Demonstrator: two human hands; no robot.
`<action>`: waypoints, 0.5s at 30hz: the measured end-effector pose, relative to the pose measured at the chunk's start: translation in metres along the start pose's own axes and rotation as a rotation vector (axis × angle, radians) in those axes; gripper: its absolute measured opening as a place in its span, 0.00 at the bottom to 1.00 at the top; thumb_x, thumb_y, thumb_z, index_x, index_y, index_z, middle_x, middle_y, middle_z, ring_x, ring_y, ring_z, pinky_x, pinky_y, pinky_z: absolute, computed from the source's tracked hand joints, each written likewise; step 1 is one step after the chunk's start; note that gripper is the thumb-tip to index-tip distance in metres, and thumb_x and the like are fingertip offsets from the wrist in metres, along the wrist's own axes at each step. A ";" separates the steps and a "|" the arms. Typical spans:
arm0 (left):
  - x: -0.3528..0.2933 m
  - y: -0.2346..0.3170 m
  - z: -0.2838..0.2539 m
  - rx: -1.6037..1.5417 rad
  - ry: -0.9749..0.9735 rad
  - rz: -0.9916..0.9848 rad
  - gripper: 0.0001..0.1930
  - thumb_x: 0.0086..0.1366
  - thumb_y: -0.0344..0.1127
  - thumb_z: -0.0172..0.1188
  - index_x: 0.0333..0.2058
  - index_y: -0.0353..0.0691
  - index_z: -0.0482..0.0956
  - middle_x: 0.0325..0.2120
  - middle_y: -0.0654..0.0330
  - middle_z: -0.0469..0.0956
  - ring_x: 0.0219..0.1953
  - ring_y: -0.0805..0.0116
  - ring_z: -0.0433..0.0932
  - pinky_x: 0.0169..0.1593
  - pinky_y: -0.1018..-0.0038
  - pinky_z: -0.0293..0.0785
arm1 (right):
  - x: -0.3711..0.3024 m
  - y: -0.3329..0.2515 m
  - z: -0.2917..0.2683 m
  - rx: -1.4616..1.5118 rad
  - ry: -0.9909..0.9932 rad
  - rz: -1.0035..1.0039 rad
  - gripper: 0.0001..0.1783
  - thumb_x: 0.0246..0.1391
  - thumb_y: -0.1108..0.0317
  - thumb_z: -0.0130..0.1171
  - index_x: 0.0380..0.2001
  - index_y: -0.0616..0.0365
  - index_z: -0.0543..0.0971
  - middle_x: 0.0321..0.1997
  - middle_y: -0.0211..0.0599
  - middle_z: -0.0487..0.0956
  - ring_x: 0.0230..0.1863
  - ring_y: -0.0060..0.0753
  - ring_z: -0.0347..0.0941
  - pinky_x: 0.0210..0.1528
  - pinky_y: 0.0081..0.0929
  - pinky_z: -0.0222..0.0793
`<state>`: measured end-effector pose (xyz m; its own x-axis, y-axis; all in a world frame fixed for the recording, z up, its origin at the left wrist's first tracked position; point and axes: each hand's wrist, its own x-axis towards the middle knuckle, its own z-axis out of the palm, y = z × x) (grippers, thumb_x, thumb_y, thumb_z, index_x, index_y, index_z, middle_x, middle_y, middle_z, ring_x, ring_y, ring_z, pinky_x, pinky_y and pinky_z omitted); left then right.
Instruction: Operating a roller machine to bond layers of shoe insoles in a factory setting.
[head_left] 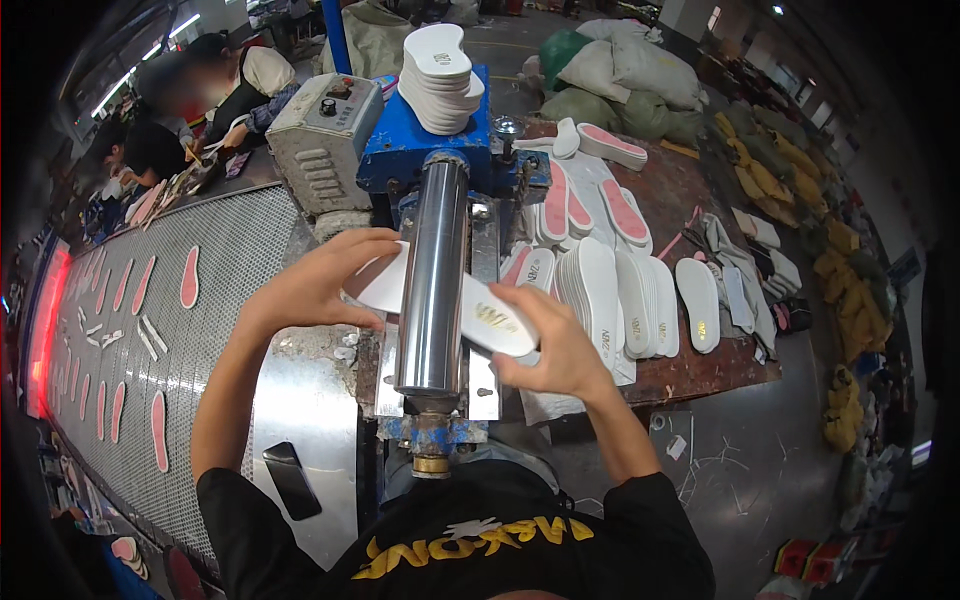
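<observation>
A white shoe insole (494, 316) with gold print at its heel passes beneath a polished steel roller (432, 285), which hides its middle part. My left hand (318, 282) curves round the insole's left end, fingers at the far edge and thumb at the near one. On the other side of the roller, my right hand (555, 345) grips the heel end between thumb and fingers. The roller sticks out toward me from a blue machine (385, 155). A stack of white insoles (440, 90) rests on top of that machine.
At right, a worn brown table (680, 375) bears stacked white insoles (590, 295) and pink-topped ones (625, 212). A mesh conveyor (230, 235) with spaced pink pieces runs along the left. Near me are a grey control box (325, 145) and a black phone (291, 481). Other people sit far left.
</observation>
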<state>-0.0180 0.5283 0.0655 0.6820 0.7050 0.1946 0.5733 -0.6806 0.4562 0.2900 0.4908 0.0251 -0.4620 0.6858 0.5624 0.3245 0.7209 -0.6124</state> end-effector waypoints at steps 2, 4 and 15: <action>-0.006 -0.007 -0.008 0.061 -0.011 0.000 0.43 0.41 0.50 0.73 0.54 0.35 0.67 0.55 0.51 0.66 0.60 0.52 0.62 0.61 0.61 0.60 | 0.001 -0.012 -0.004 0.126 -0.090 0.120 0.29 0.36 0.65 0.61 0.46 0.67 0.74 0.31 0.39 0.75 0.26 0.24 0.69 0.29 0.20 0.63; -0.016 -0.019 -0.013 0.142 -0.002 0.033 0.40 0.39 0.46 0.74 0.51 0.36 0.69 0.51 0.53 0.69 0.54 0.53 0.66 0.58 0.62 0.64 | -0.003 -0.012 -0.001 0.330 -0.129 0.211 0.16 0.44 0.75 0.56 0.39 0.67 0.77 0.24 0.29 0.73 0.18 0.08 0.59 0.19 0.11 0.51; -0.155 -0.081 0.096 -1.139 0.268 -0.501 0.49 0.45 0.44 0.71 0.63 0.40 0.54 0.59 0.58 0.62 0.61 0.66 0.60 0.61 0.68 0.60 | -0.055 0.015 -0.010 0.410 0.086 0.609 0.08 0.54 0.77 0.50 0.34 0.66 0.79 0.26 0.25 0.76 0.23 0.08 0.62 0.24 0.10 0.54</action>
<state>-0.1268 0.4552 -0.0854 0.3157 0.9428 -0.1070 -0.0624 0.1331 0.9891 0.3279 0.4650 -0.0094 -0.2270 0.9699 0.0878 0.1603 0.1261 -0.9790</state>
